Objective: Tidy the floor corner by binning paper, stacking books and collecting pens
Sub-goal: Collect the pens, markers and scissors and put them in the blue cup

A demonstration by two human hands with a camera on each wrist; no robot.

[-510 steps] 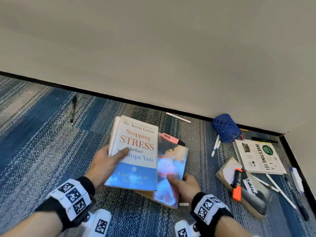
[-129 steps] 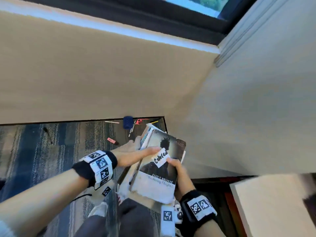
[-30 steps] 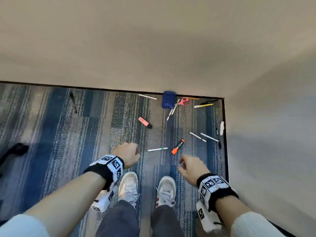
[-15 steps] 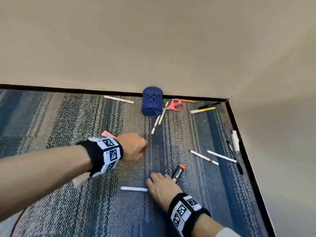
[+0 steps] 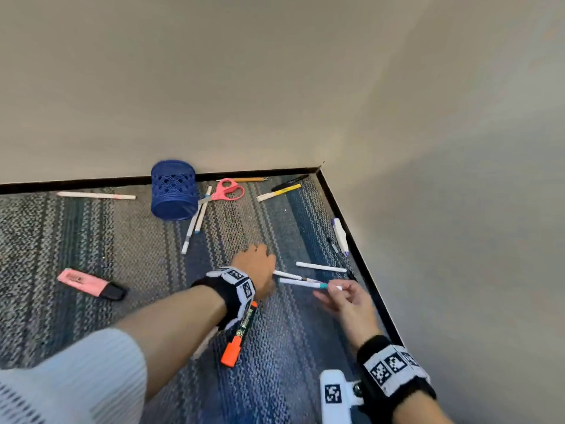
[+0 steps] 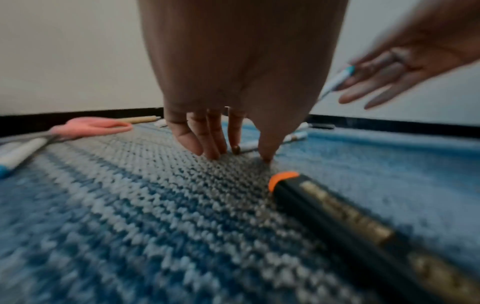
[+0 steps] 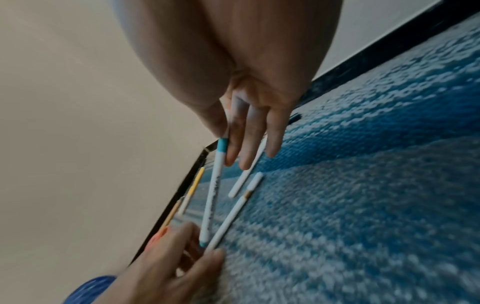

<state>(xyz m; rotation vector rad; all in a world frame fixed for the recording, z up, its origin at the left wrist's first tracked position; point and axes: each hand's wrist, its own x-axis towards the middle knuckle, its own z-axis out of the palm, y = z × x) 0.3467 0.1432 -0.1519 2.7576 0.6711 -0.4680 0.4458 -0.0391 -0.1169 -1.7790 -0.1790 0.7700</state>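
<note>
Head view: right hand (image 5: 342, 298) pinches one teal-tipped pen (image 5: 302, 283); left hand (image 5: 258, 267) spread, seemingly touching another

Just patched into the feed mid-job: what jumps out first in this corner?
Both hands meet low over the blue-grey carpet: the right hand pinches a white pen with a teal cap, the left hand reaches a second white pen. A blue perforated pen cup lies tipped by the wall, pink-handled scissors beside it.
</note>
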